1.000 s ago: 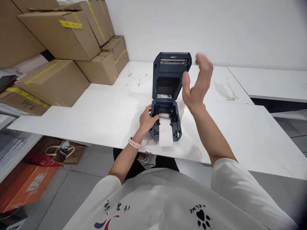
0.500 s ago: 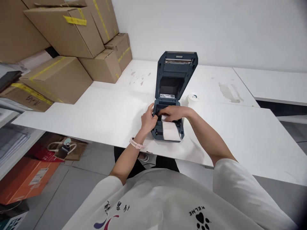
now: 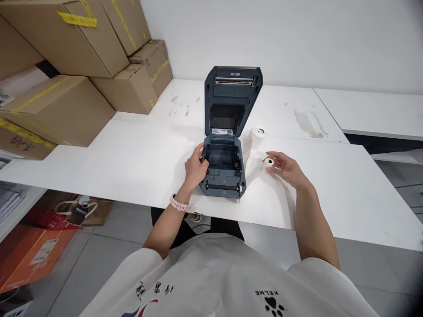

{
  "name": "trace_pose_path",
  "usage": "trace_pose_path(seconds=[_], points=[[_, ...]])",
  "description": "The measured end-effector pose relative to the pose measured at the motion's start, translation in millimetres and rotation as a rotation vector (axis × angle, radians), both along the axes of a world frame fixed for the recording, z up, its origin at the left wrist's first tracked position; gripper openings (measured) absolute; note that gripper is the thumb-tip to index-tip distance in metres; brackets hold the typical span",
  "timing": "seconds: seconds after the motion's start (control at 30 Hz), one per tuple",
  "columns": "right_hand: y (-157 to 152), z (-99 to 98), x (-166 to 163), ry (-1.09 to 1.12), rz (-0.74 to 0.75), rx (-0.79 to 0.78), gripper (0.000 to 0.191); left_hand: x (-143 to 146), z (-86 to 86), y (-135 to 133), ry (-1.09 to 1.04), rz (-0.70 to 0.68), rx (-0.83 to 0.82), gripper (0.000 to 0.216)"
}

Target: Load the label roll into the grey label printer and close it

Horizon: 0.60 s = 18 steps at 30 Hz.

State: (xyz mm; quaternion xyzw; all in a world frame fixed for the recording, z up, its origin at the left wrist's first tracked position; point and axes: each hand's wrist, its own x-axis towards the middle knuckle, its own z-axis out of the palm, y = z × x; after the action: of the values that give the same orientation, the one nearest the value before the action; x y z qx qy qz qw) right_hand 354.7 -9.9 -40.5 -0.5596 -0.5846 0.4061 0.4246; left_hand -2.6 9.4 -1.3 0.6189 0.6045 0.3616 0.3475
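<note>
A dark grey label printer (image 3: 224,165) sits near the front edge of the white table (image 3: 139,158). Its lid (image 3: 233,99) stands open and the paper bay is bare. My left hand (image 3: 194,168), with a pink watch on the wrist, grips the printer's left wall, fingers curled over the edge. My right hand (image 3: 284,167) rests on the table to the right of the printer. Its thumb and fingers close on a small white paper roll (image 3: 269,162). A second white roll (image 3: 257,133) stands on the table just behind, next to the lid.
Cardboard boxes (image 3: 66,101) with yellow tape are stacked along the table's left and back left. A second white table (image 3: 373,112) adjoins at the right. Under the table at left lie an orange box (image 3: 31,253) and a bag (image 3: 79,210).
My right hand came down into the printer, lifted out the paper roll and carried it to the table on the right. The bay now shows no paper. My left hand stayed on the printer.
</note>
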Motion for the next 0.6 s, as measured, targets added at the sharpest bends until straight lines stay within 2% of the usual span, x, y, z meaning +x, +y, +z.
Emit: trace_pose_path(seconds=[0.1,0.2,0.3,0.4,0.5,0.6], points=[[6,-8.4,4,0.034,0.016,-0.018,0.070,0,-1.6,0,-0.022,-0.002,0.001,0.070],[16,3.0,17,0.048,0.053,-0.041,0.080,-1,-2.8,1,-0.032,-0.008,0.007,0.071],[49,14.7,25,0.042,-0.017,-0.010,0.087,0,-2.3,1,0.000,-0.011,0.008,0.071],[96,17.1,17,0.026,0.021,-0.067,0.097,0,-0.8,0,0.028,-0.014,0.007,0.072],[128,14.8,0,0.094,0.064,-0.151,0.087,0,-0.3,-1,0.036,-0.010,0.009,0.071],[132,17.7,-13,0.131,0.039,-0.148,0.068,0,-0.7,-1,0.034,0.003,-0.001,0.071]])
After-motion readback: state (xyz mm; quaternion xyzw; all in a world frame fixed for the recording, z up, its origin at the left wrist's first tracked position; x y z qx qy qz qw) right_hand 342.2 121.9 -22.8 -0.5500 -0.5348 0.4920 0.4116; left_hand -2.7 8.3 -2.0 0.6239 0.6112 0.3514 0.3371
